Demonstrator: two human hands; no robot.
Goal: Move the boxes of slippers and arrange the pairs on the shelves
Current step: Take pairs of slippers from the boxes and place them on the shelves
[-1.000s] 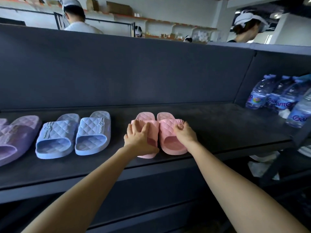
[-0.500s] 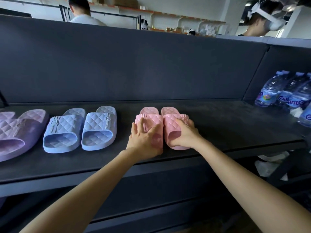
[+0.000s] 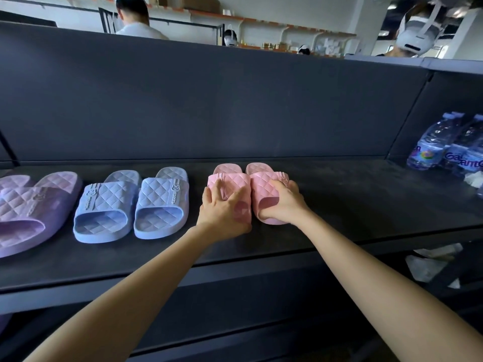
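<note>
Two hands stay on the pair of pink quilted rubber slippers (image 3: 230,168), which sits midway along the dark grey metal shelf (image 3: 352,205) as it did half a second ago, side by side and touching. Left hand (image 3: 223,214) still presses on the left pink slipper (image 3: 235,180), grip apart, fingers spread. Right hand (image 3: 283,205), atop the strap a second ago, now has its grip clamped round the right pink slipper (image 3: 264,181). Blue quilted rubber slippers (image 3: 130,205) lie unmoved just left
</note>
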